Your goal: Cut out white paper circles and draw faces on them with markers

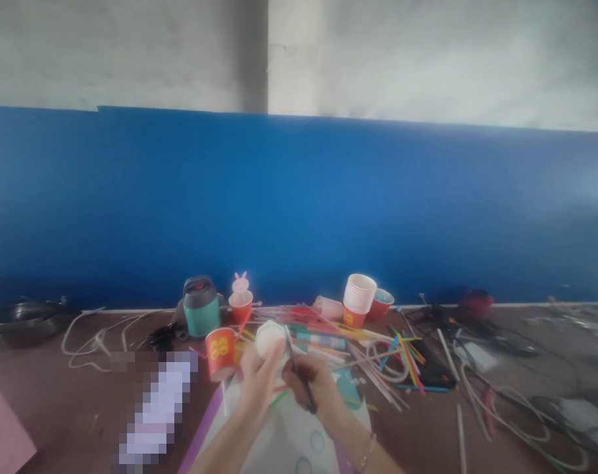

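Note:
In the head view my left hand (258,376) is closed on a white rounded piece of paper (270,338), the thumb lying over its front. My right hand (318,385) grips a pair of dark-handled scissors (308,394). Their blades point up and stand at the right edge of the paper piece; whether they touch it I cannot tell. Below both hands lies a white sheet (274,438) with small blue circles drawn on it. Left of my left hand, a red paper cup (220,359) with a yellow print leans slightly.
A teal bottle (202,316) and a cup holding a pink rabbit figure (240,286) stand at the back. Stacked paper cups (359,296) rise behind coloured strips (407,355). Cables (99,342) lie on the left, more on the right. A blue panel (279,210) closes the back.

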Demonstrator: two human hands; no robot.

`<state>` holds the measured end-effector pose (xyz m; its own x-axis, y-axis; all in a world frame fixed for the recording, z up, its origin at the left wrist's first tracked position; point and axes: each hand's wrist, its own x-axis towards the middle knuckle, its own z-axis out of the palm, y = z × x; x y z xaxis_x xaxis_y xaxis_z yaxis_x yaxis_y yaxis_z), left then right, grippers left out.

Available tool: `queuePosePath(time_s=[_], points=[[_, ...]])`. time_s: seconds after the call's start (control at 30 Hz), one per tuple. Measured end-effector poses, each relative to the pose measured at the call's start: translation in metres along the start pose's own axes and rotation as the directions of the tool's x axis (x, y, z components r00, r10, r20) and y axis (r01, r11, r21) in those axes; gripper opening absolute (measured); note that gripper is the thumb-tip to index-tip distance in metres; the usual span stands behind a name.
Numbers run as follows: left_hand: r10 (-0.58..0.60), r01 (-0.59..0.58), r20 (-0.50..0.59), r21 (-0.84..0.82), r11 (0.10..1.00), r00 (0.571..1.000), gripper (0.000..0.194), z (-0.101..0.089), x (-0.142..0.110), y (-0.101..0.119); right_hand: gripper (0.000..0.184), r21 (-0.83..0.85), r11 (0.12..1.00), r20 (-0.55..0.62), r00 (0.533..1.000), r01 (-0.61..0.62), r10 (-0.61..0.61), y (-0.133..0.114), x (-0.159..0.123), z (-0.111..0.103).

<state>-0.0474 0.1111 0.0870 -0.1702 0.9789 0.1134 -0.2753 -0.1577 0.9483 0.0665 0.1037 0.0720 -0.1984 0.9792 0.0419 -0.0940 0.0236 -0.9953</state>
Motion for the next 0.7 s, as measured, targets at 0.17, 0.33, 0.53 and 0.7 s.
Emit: queuePosePath(time_s=[0.17,0.33,0.53,0.7], points=[[0.008,-0.008,0.020,0.008,1.000,1.000,0.033,-0.0020,0.0029,-0.0021,0.023,-0.031,1.000,-0.002,1.000,0.005,-0.005,-0.0008,-0.0010,-0.0011],[0.008,-0.009,0.034,0.013,1.000,0.999,0.030,-0.0037,0.0042,-0.0037,0.022,-0.036,0.999,0.002,1.000,0.012,-0.012,0.0001,-0.0011,-0.0020],[0.009,-0.009,0.069,-0.008,1.000,0.998,0.030,-0.0038,0.0057,-0.0023,0.024,-0.061,0.998,0.004,1.000,0.008,-0.008,-0.0065,-0.0017,-0.0022],[-0.012,0.013,0.100,-0.012,1.000,0.995,0.033,-0.0050,0.0074,-0.0002,0.023,-0.036,0.999,0.017,1.000,-0.015,0.016,-0.0084,-0.0013,-0.0033]])
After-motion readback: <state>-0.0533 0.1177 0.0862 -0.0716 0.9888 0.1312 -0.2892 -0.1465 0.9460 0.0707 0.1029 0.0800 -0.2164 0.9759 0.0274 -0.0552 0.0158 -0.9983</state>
